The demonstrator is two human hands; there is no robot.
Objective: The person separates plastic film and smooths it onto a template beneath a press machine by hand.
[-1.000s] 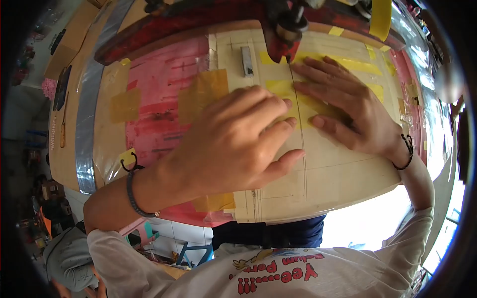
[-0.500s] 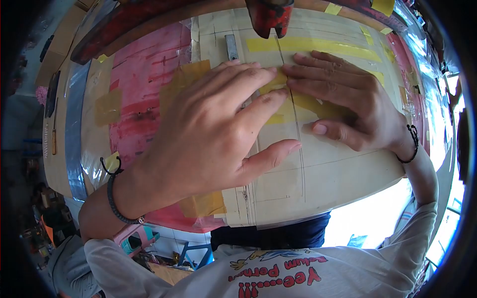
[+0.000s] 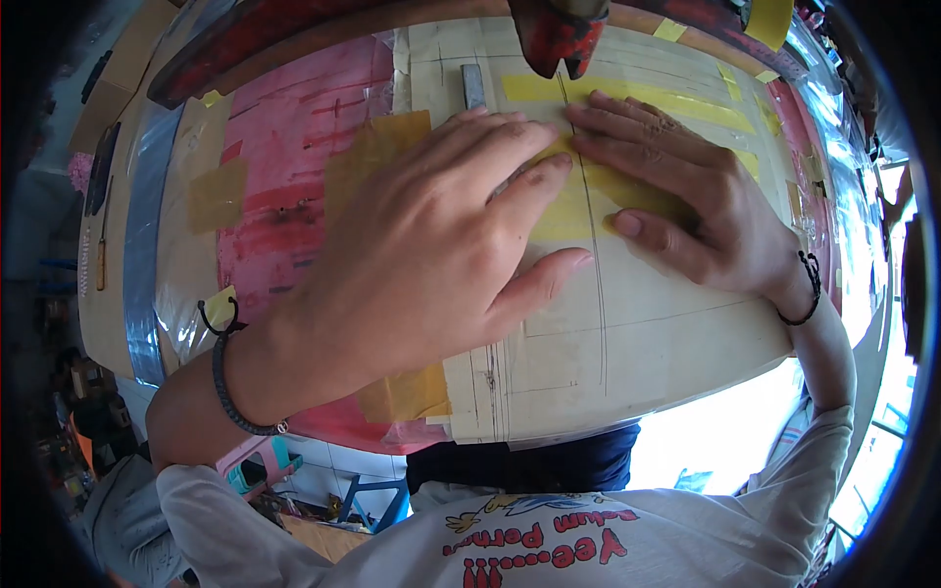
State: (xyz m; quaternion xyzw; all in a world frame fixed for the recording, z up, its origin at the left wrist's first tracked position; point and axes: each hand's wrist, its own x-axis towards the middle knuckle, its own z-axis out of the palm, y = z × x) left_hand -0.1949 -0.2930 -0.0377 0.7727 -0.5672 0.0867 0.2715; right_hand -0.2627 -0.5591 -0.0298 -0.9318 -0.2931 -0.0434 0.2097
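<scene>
The left hand (image 3: 421,240) is open, palm down with fingers slightly bent, and the right hand (image 3: 691,191) lies open and flat over yellow tape (image 3: 566,218) on a pale sheet (image 3: 667,338). Beyond the fingertips are a small grey bar (image 3: 473,86) and a red metal arm (image 3: 559,41); a pink patch (image 3: 279,147) lies left of the sheet.

The cream sheet (image 3: 676,343) in the centre looks like paper, smooth and matt. The tape (image 3: 534,88) at one o'clock is thin, a little glossy. At nine o'clock, the silver strip (image 3: 145,255) shines like plastic. The bar (image 3: 561,41) at twelve has rough, worn red paint. The shirt (image 3: 696,524) at six is soft matt cloth.
</scene>
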